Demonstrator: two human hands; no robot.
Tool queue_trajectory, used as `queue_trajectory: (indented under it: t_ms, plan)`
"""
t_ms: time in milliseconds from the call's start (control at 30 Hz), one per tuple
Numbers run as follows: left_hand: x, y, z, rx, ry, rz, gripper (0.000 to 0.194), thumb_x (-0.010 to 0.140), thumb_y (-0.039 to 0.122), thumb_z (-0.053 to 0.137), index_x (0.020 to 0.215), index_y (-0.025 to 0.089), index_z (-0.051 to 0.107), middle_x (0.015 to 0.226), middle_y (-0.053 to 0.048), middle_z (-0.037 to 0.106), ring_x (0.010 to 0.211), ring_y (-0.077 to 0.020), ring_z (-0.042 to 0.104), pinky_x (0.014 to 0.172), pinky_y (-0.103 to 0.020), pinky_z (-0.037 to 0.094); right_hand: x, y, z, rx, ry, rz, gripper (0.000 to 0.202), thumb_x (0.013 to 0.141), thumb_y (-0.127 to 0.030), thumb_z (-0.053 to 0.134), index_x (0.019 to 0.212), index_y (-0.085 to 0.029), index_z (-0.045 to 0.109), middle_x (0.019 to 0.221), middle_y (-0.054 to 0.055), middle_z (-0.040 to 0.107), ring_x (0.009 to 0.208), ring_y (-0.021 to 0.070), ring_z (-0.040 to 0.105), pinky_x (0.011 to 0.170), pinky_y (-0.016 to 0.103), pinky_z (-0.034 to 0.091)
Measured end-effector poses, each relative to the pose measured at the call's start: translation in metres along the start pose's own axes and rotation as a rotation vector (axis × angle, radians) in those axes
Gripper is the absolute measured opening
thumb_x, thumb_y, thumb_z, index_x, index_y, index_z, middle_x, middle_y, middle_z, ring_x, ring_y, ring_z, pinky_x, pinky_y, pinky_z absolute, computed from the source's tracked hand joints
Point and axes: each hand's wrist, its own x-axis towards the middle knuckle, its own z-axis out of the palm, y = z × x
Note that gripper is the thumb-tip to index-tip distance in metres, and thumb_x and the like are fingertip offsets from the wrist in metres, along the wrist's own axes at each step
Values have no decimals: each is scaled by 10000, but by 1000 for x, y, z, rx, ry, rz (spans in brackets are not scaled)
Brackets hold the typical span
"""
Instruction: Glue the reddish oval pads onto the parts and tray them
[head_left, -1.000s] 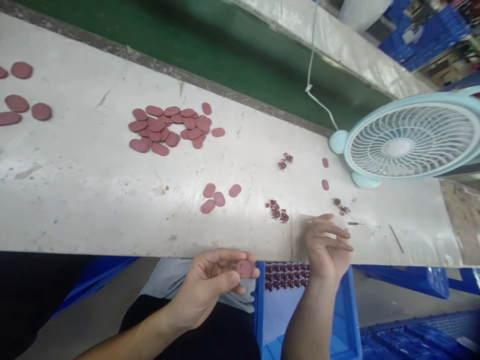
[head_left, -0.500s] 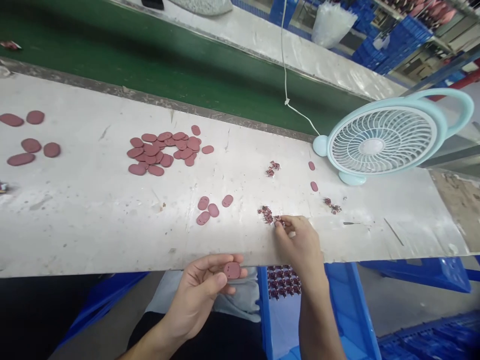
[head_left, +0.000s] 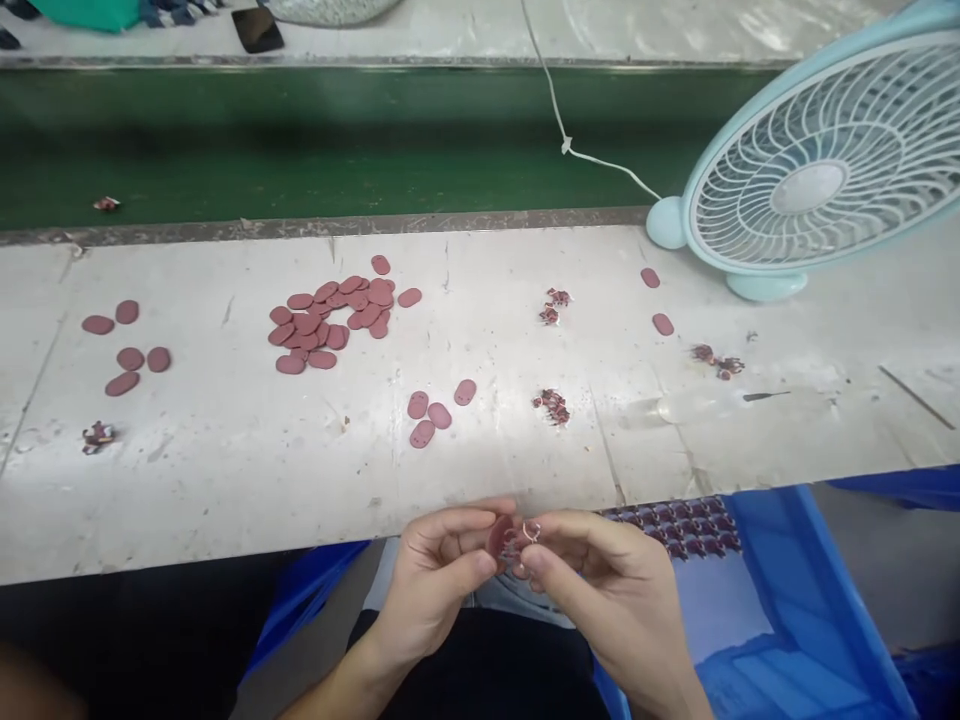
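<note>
1. Two grips meet just off the near edge of the table [head_left: 225, 490]. The left grip [head_left: 441, 570] is narrow, pinching one reddish oval disc [head_left: 496, 537] by its rim. The right grip [head_left: 611, 580] is narrow too, its fingertips on one small part [head_left: 512, 548], maroon with shiny bits. Disc and part are right beside each other; whether they touch I cannot tell.
2. Four loose discs [head_left: 439, 416] lie on the table beyond the left grip, three bunched and one just apart.
3. One pile of discs [head_left: 306, 323] lies farther back; they overlap too much for an exact count. Two single discs [head_left: 409, 297] lie just beside it.
4. Five discs [head_left: 130, 358] are spread at the far left, with one small clump [head_left: 97, 437] nearer the front edge.
5. Two discs [head_left: 663, 324] lie near the one pale blue fan [head_left: 810, 188].
6. Three clumps of small parts [head_left: 553, 407] sit on the table's right half; their pieces are too tangled to count.
7. One blue bin [head_left: 799, 570] stands below the edge, holding several rows of parts [head_left: 686, 527], partly hidden by the right grip.
</note>
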Motion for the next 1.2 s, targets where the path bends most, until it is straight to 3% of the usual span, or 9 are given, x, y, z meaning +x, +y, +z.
queue_trajectory:
  t_ms: [167,300,467,633,767,1000,1100,1200]
  plan:
    - [0,-1,0,67,-17,1,240,771,115,820,964,256,799,1161,-50,789,883,-177,768,753,-244,619,5,-4,-5,-25,-24,-12,82,845,-231,775,915,-269,791,810,20,801,688,184,765,642,255,637]
    - [1,-1,0,123,15,-33,153,763,99,822,854,216,785,1133,-54,794,875,-163,753,784,-251,604,6,-6,-8,-82,-46,-21,74,848,-226,770,912,-258,789,813,13,796,706,171,758,647,238,627]
    - [2,-2,3,188,26,20,71,763,133,828,742,190,792,1054,-75,808,862,-195,753,768,-275,599,9,-5,-9,37,-80,89,86,853,-281,775,906,-216,752,838,31,788,730,163,745,656,243,614]
    - [0,-5,6,180,74,60,59,757,160,837,739,204,802,1094,-73,805,894,-239,762,792,-340,622,11,-1,-5,180,-91,125,121,847,-297,786,893,-200,731,828,26,784,720,143,737,682,245,614]
    - [1,-5,6,192,95,90,74,750,145,840,741,209,804,1083,-73,809,883,-236,762,757,-323,622,11,2,-4,227,-76,103,106,851,-276,784,887,-200,720,804,8,769,719,136,735,691,246,620]
    - [-2,-11,6,252,29,111,96,799,143,794,831,233,796,1217,-66,752,943,-241,748,778,-333,626,11,4,-5,285,-55,92,124,828,-282,803,903,-204,743,820,24,783,693,146,735,669,258,639]
    - [-3,0,5,398,-36,153,211,794,169,800,987,252,782,1378,-95,653,1035,-288,728,743,-335,629,3,16,-20,329,0,80,90,866,-265,766,936,-213,746,827,33,784,685,157,741,623,251,637]
    - [4,27,-3,799,98,393,209,807,173,786,1003,243,770,1270,-100,695,1087,-284,696,774,-321,593,-13,35,-51,305,162,34,141,853,-230,774,992,-230,752,870,50,787,705,185,752,604,272,647]
